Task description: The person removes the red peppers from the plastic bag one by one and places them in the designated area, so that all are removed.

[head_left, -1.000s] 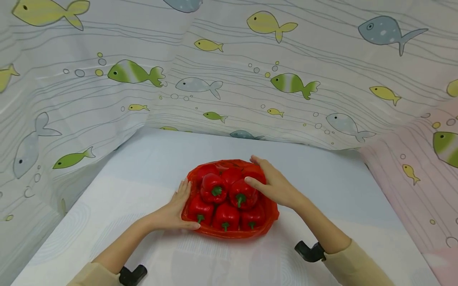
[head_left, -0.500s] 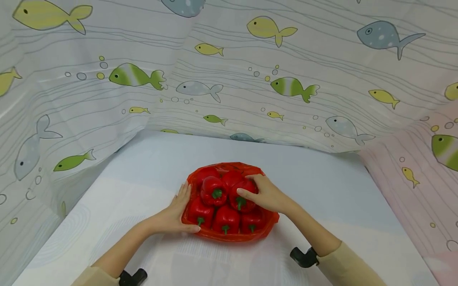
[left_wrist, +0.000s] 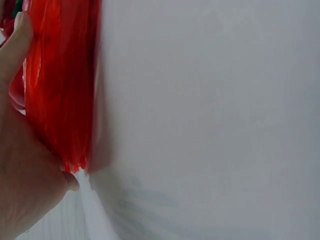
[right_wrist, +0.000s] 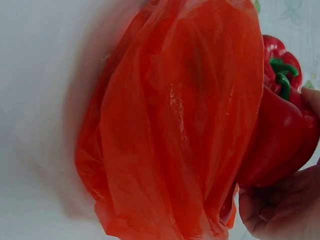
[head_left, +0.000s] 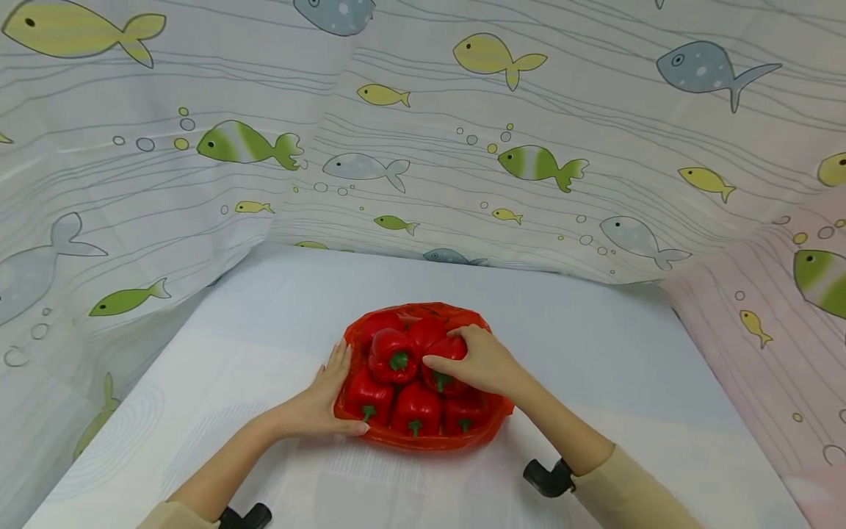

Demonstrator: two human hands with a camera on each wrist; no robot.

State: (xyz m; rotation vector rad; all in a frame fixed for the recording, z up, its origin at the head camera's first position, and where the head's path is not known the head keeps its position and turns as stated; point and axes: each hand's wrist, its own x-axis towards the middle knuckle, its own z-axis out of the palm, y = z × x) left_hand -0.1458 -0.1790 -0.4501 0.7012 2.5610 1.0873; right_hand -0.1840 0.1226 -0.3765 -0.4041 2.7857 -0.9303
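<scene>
Several glossy red bell peppers [head_left: 415,408] with green stems sit heaped in an open red plastic bag [head_left: 432,443] on the table. My left hand [head_left: 313,405] rests along the bag's left side, fingers extended toward the back and the thumb at the front rim. The upper right bell pepper [head_left: 444,348] is gripped by my right hand [head_left: 487,360], its thumb across the front and fingers curled behind. From the right wrist, this bell pepper [right_wrist: 282,142] shows above the bag's edge, between fingers and thumb. In the left wrist view, the left thumb lies near the bag's rim.
A pale patterned cloth covers the table [head_left: 264,294]. Behind and at both sides stand sheets printed with fish [head_left: 238,142]. Black wrist mounts [head_left: 548,477] stick out near both sleeves.
My right hand has come left and closed in from the bag's right rim onto the upper right bell pepper. The left hand stays at the bag's side.
</scene>
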